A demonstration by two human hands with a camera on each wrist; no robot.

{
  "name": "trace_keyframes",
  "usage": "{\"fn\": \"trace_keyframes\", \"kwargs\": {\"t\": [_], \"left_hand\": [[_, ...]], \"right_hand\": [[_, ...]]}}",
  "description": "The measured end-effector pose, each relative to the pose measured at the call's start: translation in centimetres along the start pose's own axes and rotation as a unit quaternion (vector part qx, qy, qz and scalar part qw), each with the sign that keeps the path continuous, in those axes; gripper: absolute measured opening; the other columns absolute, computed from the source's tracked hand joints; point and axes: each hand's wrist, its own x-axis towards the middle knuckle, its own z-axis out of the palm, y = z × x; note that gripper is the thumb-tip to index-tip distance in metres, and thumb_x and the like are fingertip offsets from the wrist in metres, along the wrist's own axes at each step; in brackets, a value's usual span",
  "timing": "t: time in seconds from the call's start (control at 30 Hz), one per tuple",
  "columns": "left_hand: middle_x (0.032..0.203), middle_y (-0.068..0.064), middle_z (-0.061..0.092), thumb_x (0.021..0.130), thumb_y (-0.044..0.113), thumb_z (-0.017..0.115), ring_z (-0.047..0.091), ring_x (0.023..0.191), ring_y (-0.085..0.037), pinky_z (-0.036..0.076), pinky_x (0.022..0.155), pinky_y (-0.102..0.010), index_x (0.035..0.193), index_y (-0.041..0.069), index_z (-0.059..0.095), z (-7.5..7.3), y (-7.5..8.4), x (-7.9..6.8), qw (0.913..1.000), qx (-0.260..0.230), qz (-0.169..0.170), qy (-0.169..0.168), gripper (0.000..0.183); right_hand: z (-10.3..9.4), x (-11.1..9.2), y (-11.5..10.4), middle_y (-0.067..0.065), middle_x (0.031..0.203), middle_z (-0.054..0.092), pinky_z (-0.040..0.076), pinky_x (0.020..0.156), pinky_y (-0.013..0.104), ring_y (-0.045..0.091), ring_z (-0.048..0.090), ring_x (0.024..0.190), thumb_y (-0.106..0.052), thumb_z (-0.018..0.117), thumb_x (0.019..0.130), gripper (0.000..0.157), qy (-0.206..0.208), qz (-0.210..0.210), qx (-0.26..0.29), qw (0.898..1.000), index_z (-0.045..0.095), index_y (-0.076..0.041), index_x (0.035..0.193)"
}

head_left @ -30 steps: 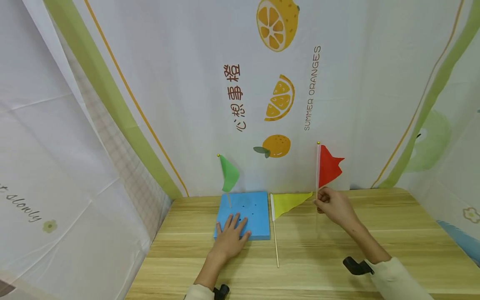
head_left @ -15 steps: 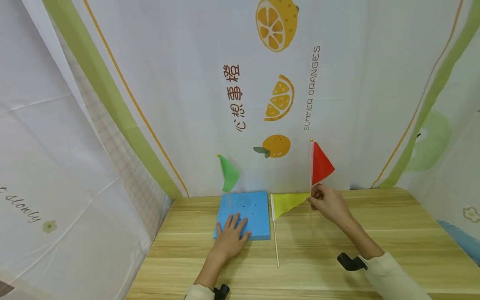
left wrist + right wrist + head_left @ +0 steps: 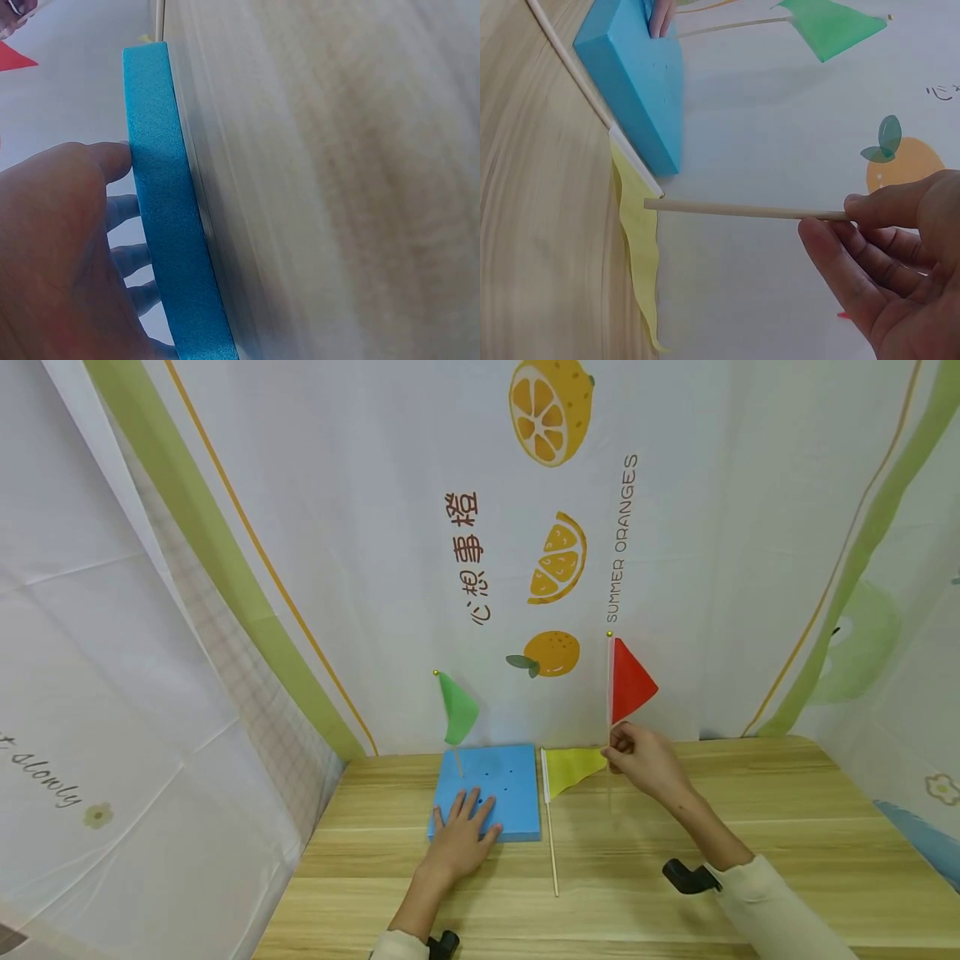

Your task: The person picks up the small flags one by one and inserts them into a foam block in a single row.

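Observation:
My left hand (image 3: 459, 843) lies with spread fingers on a blue foam block (image 3: 517, 810), pressing its near left part. In the left wrist view the thumb and fingers rest on the top face of the block (image 3: 169, 210). A green flag (image 3: 460, 710) stands in the block's far left, its stick leaning slightly. Several small dark holes dot the block. My right hand (image 3: 647, 762) pinches the stick of a red flag (image 3: 630, 682), held upright. In the right wrist view the stick (image 3: 742, 209) juts from thumb and fingertips, its bare lower end above a yellow flag (image 3: 636, 240).
The yellow flag (image 3: 570, 768) lies flat on the wooden table (image 3: 637, 893), just right of the block, its stick pointing toward me. A white curtain (image 3: 375, 568) printed with oranges hangs behind the table's far edge. Black wrist mounts (image 3: 688, 877) sit on both arms.
My right hand has carried the red flag to the left and slightly upward, closer to the yellow flag and the block. The left hand and the block have stayed in place.

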Motion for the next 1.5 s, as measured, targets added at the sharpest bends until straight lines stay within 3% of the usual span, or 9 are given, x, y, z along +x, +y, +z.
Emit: {"fn": "trace_keyframes", "kwargs": {"t": [0.47,0.77,1.5], "left_hand": [[0.173,-0.019,0.033,0.111,0.047,0.053,0.026,0.161,-0.047,0.014,0.121,-0.084,0.162,0.015,0.048,-0.1,0.0,0.0,1.0000,0.001,-0.003,-0.004,0.061],[0.174,-0.019,0.032,0.111,0.047,0.053,0.025,0.162,-0.047,0.014,0.121,-0.084,0.162,0.015,0.048,0.0,0.0,0.0,1.0000,0.000,-0.004,-0.007,0.060],[0.173,-0.019,0.032,0.111,0.045,0.053,0.025,0.162,-0.047,0.013,0.121,-0.084,0.162,0.014,0.048,-0.2,0.2,0.0,1.0000,0.000,-0.006,-0.008,0.060]], "right_hand": [[0.9,0.8,-1.1,0.013,0.086,0.074,0.061,0.063,0.023,0.029,0.074,0.075,-0.002,0.076,0.097,0.010,-0.011,-0.018,0.024,0.999,0.067,0.003,0.099],[1.6,1.4,-1.8,0.015,0.088,0.074,0.064,0.064,0.025,0.020,0.075,0.074,0.001,0.075,0.097,0.007,-0.010,-0.020,0.029,0.999,0.069,0.004,0.100],[3.2,2.4,-3.5,0.012,0.090,0.075,0.064,0.067,0.026,0.016,0.073,0.075,-0.004,0.073,0.099,0.008,-0.029,-0.031,0.023,0.999,0.071,0.001,0.105]]}}
